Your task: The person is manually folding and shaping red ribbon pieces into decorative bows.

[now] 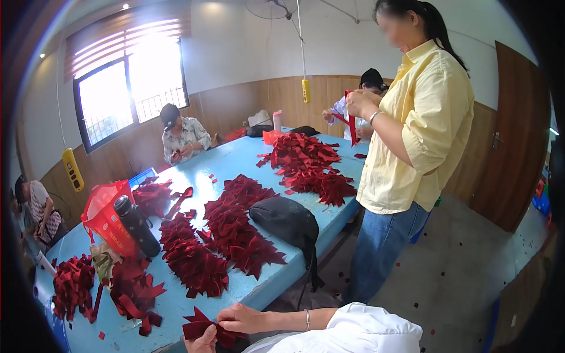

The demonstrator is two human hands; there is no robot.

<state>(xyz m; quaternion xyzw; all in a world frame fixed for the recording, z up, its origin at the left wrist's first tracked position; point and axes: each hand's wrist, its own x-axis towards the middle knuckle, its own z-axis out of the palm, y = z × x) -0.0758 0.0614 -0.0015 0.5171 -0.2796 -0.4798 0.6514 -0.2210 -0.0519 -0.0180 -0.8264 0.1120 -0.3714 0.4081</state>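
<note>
A dark red velvet bow [198, 323] with pointed tails is between my hands at the near edge of the blue table. My left hand [203, 341] grips it from below and the left, thumb on the fabric. Fingers of my right hand [238, 319] pinch the bow's other side; a bracelet circles that wrist. Just beyond my hands lies a long heap of red bows [193, 259]. A loose pile of red ribbon pieces [134, 288] is to the left of it.
Blue table [247, 291] carries more red heaps [244, 220], a black bag [285, 220] with its strap over the edge, a dark bottle [138, 226] and a red bag [106, 215]. A person in a yellow shirt [418, 135] stands at right, holding red ribbon; others sit around.
</note>
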